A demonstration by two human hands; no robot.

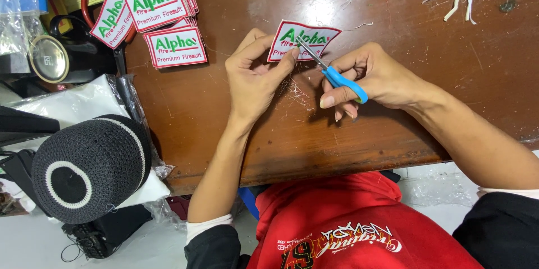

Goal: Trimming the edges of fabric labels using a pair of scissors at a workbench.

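Two hands trimming one embroidered patch (303,40).
Left hand (255,78) pinching patch; right hand (365,75) gripping blue-handled scissors (331,70); snip close to border.

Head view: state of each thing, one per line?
Left hand: pinching the patch's lower edge.
Right hand: gripping the scissors' handles.
Patch: lifted, slightly curled.
Blue-handled scissors: blades at the patch's lower edge.
Stack of patches: loose, fanned on the table.
Knit cap: lying off the table.

Patch (303,38): embroidered cloth, matt. Scissors (334,72): bare metal blades, glossy blue plastic handles. Table (393,134): dark wood, glossy, worn front edge. Cap (90,162): coarse black knit.
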